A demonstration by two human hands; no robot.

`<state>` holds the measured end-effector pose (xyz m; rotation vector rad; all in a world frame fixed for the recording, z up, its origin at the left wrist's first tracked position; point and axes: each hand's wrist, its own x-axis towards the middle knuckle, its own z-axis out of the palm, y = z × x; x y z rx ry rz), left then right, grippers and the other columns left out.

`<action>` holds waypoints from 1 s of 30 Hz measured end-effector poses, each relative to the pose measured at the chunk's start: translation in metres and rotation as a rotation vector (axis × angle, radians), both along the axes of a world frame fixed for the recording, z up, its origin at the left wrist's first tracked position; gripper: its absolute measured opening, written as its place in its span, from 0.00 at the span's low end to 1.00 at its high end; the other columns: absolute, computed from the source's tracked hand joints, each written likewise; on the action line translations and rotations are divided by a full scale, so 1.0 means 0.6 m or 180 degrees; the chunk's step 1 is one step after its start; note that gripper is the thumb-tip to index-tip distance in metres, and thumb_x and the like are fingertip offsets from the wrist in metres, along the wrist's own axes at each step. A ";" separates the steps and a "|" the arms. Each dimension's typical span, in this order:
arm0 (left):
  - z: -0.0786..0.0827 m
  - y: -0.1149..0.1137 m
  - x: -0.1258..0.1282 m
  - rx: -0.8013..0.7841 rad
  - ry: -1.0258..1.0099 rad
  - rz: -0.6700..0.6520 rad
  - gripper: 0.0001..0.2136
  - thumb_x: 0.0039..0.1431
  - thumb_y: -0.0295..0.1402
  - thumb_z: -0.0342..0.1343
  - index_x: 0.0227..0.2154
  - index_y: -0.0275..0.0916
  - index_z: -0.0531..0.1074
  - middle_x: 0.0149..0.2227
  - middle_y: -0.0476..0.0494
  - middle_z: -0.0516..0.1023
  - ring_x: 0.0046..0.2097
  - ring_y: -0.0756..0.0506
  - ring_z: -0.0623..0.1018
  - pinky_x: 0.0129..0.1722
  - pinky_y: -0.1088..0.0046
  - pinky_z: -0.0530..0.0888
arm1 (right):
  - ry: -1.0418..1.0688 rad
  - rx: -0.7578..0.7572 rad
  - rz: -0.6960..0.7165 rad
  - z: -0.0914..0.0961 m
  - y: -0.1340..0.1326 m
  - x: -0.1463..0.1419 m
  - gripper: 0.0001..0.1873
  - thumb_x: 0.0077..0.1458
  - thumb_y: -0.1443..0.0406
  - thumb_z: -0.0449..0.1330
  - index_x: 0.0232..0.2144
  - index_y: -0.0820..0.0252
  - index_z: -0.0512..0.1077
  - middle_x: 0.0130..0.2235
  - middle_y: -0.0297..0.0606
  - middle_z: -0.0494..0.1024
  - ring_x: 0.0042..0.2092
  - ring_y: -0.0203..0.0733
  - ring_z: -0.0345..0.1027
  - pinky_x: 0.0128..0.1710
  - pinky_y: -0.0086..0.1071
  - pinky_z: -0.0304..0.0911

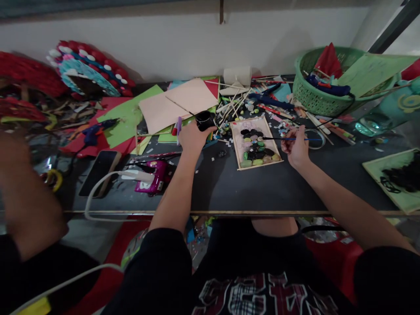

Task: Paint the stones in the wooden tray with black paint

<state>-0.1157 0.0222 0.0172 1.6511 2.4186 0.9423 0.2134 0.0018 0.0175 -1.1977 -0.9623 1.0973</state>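
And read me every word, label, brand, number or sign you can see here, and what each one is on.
No text here reads for certain.
Plaid lettering on the black shirt: large, but cut off by the picture's bottom edge, unreadable.
Purple device: marks too small and blurred to read.

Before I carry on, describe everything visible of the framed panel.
The framed panel is pale and rectangular, edged with thin, wood-looking strips. It lies flat, slightly turned, on the dark table. Black, green, yellowish and pinkish pebble-like pieces cover much of it. The brush in the right hand reaches over its right edge; contact is unclear.
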 end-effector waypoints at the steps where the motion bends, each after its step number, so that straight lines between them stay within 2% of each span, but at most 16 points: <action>1: 0.002 -0.001 0.000 -0.0104 0.0009 0.0035 0.30 0.43 0.60 0.66 0.40 0.39 0.76 0.45 0.25 0.81 0.55 0.21 0.75 0.53 0.40 0.72 | -0.0004 -0.0024 -0.0018 -0.004 -0.001 0.000 0.42 0.41 0.22 0.43 0.22 0.54 0.58 0.19 0.29 0.64 0.18 0.31 0.53 0.16 0.27 0.43; 5: 0.008 -0.004 0.002 -0.0400 0.0101 0.0130 0.27 0.47 0.56 0.66 0.41 0.38 0.77 0.44 0.27 0.80 0.55 0.22 0.76 0.53 0.40 0.72 | -0.0120 -0.0068 0.0083 -0.016 -0.001 0.002 0.42 0.43 0.23 0.41 0.23 0.53 0.60 0.20 0.32 0.65 0.20 0.35 0.56 0.18 0.30 0.48; 9: 0.011 -0.004 -0.012 -0.0162 0.0107 0.0067 0.22 0.45 0.53 0.68 0.35 0.39 0.78 0.35 0.31 0.81 0.50 0.25 0.78 0.52 0.41 0.74 | -0.0254 -0.0061 0.0189 -0.018 0.001 0.004 0.41 0.45 0.23 0.40 0.23 0.52 0.60 0.21 0.34 0.66 0.21 0.37 0.57 0.20 0.32 0.49; 12: 0.031 -0.015 -0.014 -0.0119 0.0241 0.0036 0.19 0.42 0.48 0.70 0.32 0.39 0.80 0.32 0.32 0.80 0.48 0.24 0.78 0.50 0.38 0.74 | -0.0192 -0.0075 0.0174 -0.014 0.000 0.003 0.42 0.42 0.22 0.41 0.23 0.52 0.58 0.20 0.32 0.64 0.20 0.35 0.54 0.19 0.31 0.46; 14: 0.045 -0.024 0.005 0.0045 0.0283 -0.0020 0.16 0.50 0.46 0.65 0.36 0.40 0.81 0.35 0.31 0.81 0.46 0.25 0.79 0.49 0.38 0.74 | -0.0079 -0.0097 0.0139 -0.010 0.000 0.002 0.43 0.40 0.21 0.41 0.23 0.53 0.58 0.20 0.30 0.62 0.19 0.34 0.53 0.18 0.29 0.44; 16: 0.049 -0.030 0.040 0.0123 0.0266 -0.0438 0.14 0.60 0.45 0.56 0.38 0.42 0.81 0.36 0.34 0.81 0.46 0.28 0.80 0.50 0.39 0.74 | 0.0018 -0.0130 0.0114 -0.006 -0.001 0.002 0.44 0.39 0.21 0.41 0.23 0.53 0.58 0.19 0.29 0.62 0.19 0.33 0.53 0.17 0.28 0.43; 18: 0.038 -0.028 0.080 0.0001 0.0249 -0.0913 0.12 0.59 0.43 0.57 0.32 0.43 0.81 0.29 0.37 0.79 0.42 0.32 0.81 0.49 0.44 0.75 | 0.0086 -0.0153 0.0097 -0.005 -0.001 0.001 0.44 0.38 0.21 0.41 0.23 0.53 0.58 0.19 0.28 0.61 0.19 0.32 0.53 0.17 0.28 0.43; 20: 0.019 -0.019 0.112 -0.0188 0.0325 -0.1160 0.10 0.55 0.42 0.61 0.26 0.42 0.80 0.26 0.37 0.78 0.40 0.32 0.81 0.44 0.47 0.78 | 0.0117 -0.0135 0.0090 -0.005 -0.001 0.001 0.44 0.39 0.21 0.40 0.24 0.53 0.58 0.19 0.28 0.61 0.19 0.32 0.53 0.17 0.27 0.43; 23: -0.005 0.001 0.130 -0.0563 0.0396 -0.1053 0.15 0.56 0.46 0.61 0.24 0.39 0.79 0.30 0.32 0.79 0.40 0.29 0.82 0.43 0.44 0.78 | 0.0092 -0.0069 0.0102 -0.008 -0.001 0.001 0.43 0.41 0.22 0.38 0.24 0.53 0.57 0.19 0.28 0.60 0.18 0.32 0.54 0.17 0.27 0.43; 25: -0.011 0.013 0.130 -0.0671 0.0311 -0.0998 0.18 0.55 0.49 0.60 0.21 0.39 0.78 0.28 0.32 0.79 0.38 0.29 0.83 0.41 0.45 0.78 | 0.0062 -0.0099 0.0128 -0.009 -0.001 0.001 0.42 0.43 0.22 0.38 0.24 0.53 0.58 0.19 0.29 0.61 0.18 0.33 0.54 0.17 0.28 0.43; 30: -0.015 0.027 0.133 -0.0621 -0.0129 -0.1239 0.10 0.50 0.42 0.62 0.20 0.43 0.80 0.21 0.39 0.79 0.30 0.36 0.81 0.33 0.57 0.78 | 0.0227 -0.0292 0.0069 -0.013 0.003 0.007 0.41 0.44 0.23 0.42 0.25 0.52 0.60 0.20 0.30 0.63 0.19 0.35 0.56 0.17 0.30 0.46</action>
